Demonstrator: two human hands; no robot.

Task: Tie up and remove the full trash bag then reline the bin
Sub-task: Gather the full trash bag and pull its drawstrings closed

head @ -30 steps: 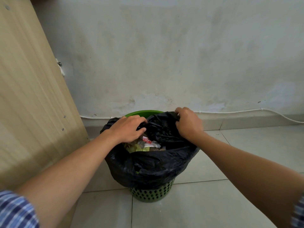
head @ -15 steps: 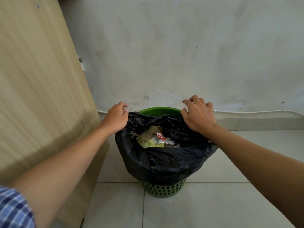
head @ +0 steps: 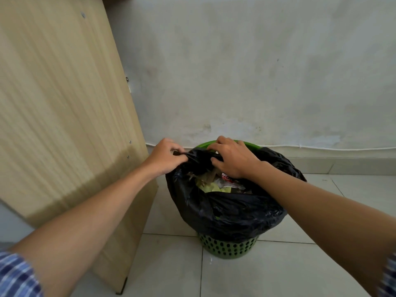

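Green perforated bin on tiled floor, near the wall, beside a wooden panel. Black trash bag sits in the bin, its top draped over the rim, litter showing inside. Left hand pinches a gathered fold of bag at the far-left rim. Right hand, fingers curled, grips the bag edge just beside it.

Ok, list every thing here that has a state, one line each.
trash bag: still in the bin, untied, mouth open, trash showing
bin: upright on the floor, still lined
left hand: gripping the bag's far edge
right hand: gripping the same bunched edge
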